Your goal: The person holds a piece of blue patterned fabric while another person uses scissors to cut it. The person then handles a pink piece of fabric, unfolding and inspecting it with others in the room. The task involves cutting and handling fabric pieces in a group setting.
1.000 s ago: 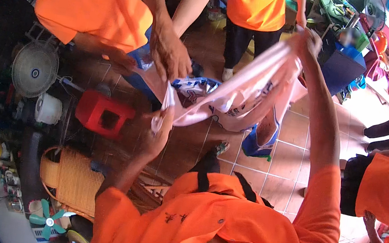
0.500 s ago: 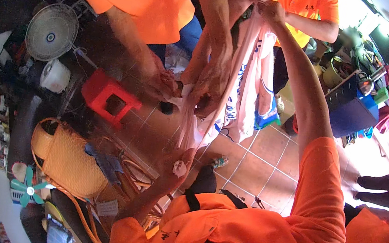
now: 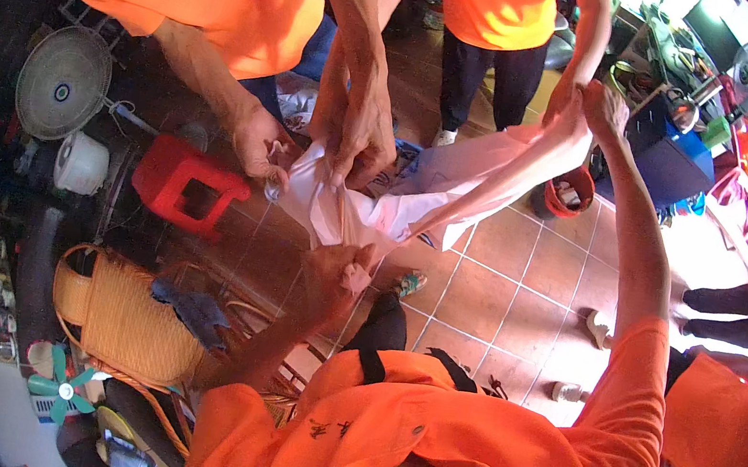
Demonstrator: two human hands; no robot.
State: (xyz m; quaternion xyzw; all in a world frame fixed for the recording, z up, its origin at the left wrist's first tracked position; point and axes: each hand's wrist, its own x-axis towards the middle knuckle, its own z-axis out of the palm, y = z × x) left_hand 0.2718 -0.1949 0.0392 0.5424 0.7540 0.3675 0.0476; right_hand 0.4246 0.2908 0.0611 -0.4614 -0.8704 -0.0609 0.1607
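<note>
A large pale sack [image 3: 459, 183] with some blue print is stretched out in front of me. My left hand [image 3: 336, 271] is closed around its gathered near edge. Out to the right, my right hand [image 3: 605, 111] grips the raised far corner. Beside it, a co-worker's hand [image 3: 563, 102] reaches that same corner. Another co-worker's hand [image 3: 368, 131] presses down on the sack's left end, and a further hand [image 3: 261, 147] is at its left edge. Folds and these hands hide part of the sack's left end.
A red plastic stool [image 3: 150, 181] stands at the left, near a white fan [image 3: 63, 81]. The wicker chair [image 3: 125, 312] is at lower left. A red bucket [image 3: 569, 197] sits on the tiles [image 3: 519, 299] right of the sack. More people in orange shirts [image 3: 722, 430] are at the right.
My right hand has moved right and lower, pulling the sack from hanging to a slanting stretch. My left hand has risen slightly. The left co-worker's hands have shifted left; the red bucket shows more fully.
</note>
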